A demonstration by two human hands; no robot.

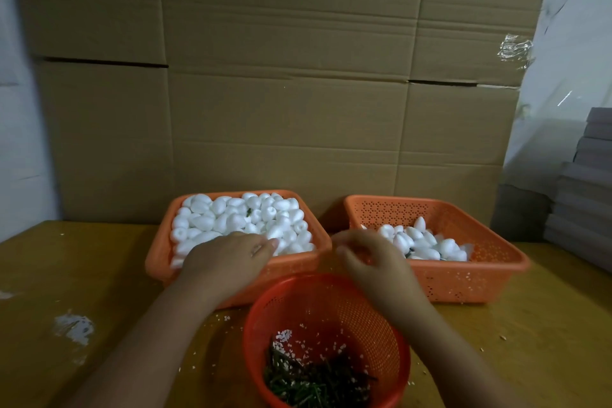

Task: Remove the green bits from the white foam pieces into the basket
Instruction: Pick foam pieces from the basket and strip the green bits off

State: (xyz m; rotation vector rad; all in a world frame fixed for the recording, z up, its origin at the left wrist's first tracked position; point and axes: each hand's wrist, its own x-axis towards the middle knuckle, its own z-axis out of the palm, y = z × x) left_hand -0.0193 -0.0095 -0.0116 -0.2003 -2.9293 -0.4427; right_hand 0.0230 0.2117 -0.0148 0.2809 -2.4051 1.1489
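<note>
white egg-shaped foam pieces point(238, 219) heaped in two orange trays point(159, 255) | round red basket point(394, 351): green bits point(314, 381) | left hand point(228, 258) grip spread | right hand point(374, 262) blurred, grip unclear

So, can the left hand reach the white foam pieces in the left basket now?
Probably yes. The left hand already lies over the near edge of the left basket, its fingers at the foam pieces, with nothing in between.

Hands point(231, 258) over foam-filled orange trays point(159, 255)
</note>
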